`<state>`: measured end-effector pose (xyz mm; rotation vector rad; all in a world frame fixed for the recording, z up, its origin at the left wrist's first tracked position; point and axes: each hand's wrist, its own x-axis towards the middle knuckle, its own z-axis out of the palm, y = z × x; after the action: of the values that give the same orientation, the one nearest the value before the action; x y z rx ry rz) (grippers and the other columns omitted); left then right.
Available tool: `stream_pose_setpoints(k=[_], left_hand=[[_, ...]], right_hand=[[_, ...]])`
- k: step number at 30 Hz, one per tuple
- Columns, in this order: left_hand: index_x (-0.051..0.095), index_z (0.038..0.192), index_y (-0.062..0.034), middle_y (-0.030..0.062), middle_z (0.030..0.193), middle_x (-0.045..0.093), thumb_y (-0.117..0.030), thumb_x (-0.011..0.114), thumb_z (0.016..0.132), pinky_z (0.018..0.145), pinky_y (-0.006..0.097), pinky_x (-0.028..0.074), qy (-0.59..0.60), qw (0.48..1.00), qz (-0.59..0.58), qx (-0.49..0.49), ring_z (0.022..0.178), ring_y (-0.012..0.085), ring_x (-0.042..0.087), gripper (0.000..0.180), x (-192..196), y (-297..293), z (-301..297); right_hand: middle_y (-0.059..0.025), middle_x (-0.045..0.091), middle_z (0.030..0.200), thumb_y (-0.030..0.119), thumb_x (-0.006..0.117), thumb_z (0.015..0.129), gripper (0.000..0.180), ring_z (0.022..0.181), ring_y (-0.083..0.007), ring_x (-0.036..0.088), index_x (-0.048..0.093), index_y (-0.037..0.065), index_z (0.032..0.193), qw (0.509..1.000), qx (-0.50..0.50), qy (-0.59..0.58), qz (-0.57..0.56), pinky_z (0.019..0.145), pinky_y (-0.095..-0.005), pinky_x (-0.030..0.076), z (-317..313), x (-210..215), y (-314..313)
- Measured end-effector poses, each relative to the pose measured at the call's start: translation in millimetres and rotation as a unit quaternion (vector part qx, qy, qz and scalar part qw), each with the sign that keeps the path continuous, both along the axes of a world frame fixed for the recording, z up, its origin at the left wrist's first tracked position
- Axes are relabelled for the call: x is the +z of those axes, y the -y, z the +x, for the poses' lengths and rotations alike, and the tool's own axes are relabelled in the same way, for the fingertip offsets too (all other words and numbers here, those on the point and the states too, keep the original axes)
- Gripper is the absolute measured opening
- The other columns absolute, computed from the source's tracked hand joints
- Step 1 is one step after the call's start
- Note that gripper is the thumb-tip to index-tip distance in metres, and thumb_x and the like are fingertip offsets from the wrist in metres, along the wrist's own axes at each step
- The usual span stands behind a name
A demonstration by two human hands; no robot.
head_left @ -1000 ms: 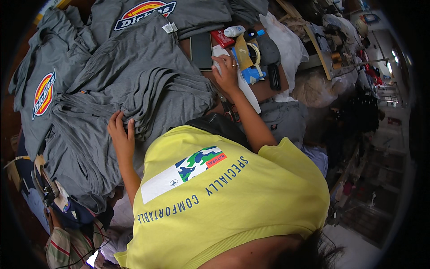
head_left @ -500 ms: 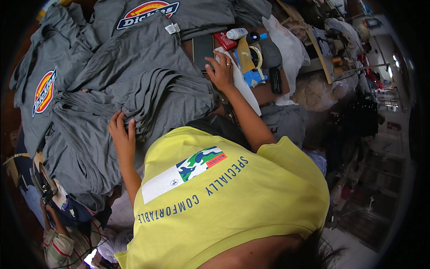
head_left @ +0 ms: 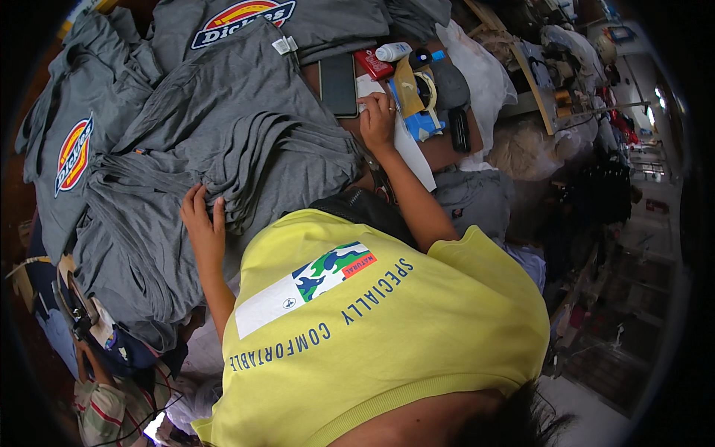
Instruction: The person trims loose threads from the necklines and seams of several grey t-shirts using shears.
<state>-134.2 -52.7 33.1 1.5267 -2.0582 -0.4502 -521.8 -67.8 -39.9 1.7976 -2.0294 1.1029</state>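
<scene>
the left hand (head_left: pixel 202 223) lies flat, fingers spread, on the stack of grey shirts (head_left: pixel 223 149) that covers the table, gripping nothing. the right hand (head_left: pixel 377 119) presses a white paper sheet (head_left: pixel 413 153) beside a dark phone (head_left: pixel 339 83), fingers bent. it seems best to keep the stack's edges squared with that palm. an oval red and yellow patch (head_left: pixel 73 153) marks a shirt at left; a red packet (head_left: pixel 372 63) lies beyond the phone.

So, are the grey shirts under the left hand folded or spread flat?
Folded and stacked: the grey shirts show many layered edges where the left hand rests on them.
</scene>
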Motion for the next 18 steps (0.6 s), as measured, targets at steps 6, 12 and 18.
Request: stream_pose_setpoints(k=[6, 12, 18], left_hand=[[0.052, 0.114, -0.0018, 0.0134, 0.123, 0.047, -0.023, 0.056, 0.089, 0.095, 0.039, 0.035, 0.002, 1.000, -0.002, 0.003, 0.113, 0.0323, 0.042, 0.034, 0.3, -0.3, -0.6], [0.052, 0.114, -0.0016, 0.0136, 0.123, 0.047, -0.023, 0.056, 0.089, 0.096, 0.039, 0.035, 0.001, 1.000, 0.000, 0.001, 0.113, 0.0324, 0.042, 0.034, 3.0, -0.7, -1.4], [0.052, 0.115, -0.0017, 0.0136, 0.123, 0.047, -0.023, 0.056, 0.089, 0.096, 0.039, 0.035, 0.002, 1.000, -0.003, -0.002, 0.113, 0.0324, 0.042, 0.034, 1.8, -0.3, -0.2]], right_hand=[[-0.0121, 0.052, 0.090, -0.002, 0.045, 0.073, 0.021, 0.084, -0.0302, 0.049, 0.057, 0.004, 0.089, 0.979, -0.056, 0.160, -0.111, 0.080, -0.0394, 0.038, -16.2, -8.8, -1.2], [-0.0120, 0.052, 0.087, -0.004, 0.043, 0.074, 0.019, 0.084, -0.0293, 0.048, 0.055, 0.002, 0.088, 0.962, -0.081, 0.217, -0.145, 0.078, -0.0381, 0.038, -19.3, -12.5, -1.7], [-0.0105, 0.051, 0.089, -0.001, 0.046, 0.073, 0.023, 0.087, -0.0296, 0.047, 0.060, 0.007, 0.088, 0.984, -0.068, 0.132, -0.097, 0.079, -0.0405, 0.037, -18.2, -10.6, -1.3]])
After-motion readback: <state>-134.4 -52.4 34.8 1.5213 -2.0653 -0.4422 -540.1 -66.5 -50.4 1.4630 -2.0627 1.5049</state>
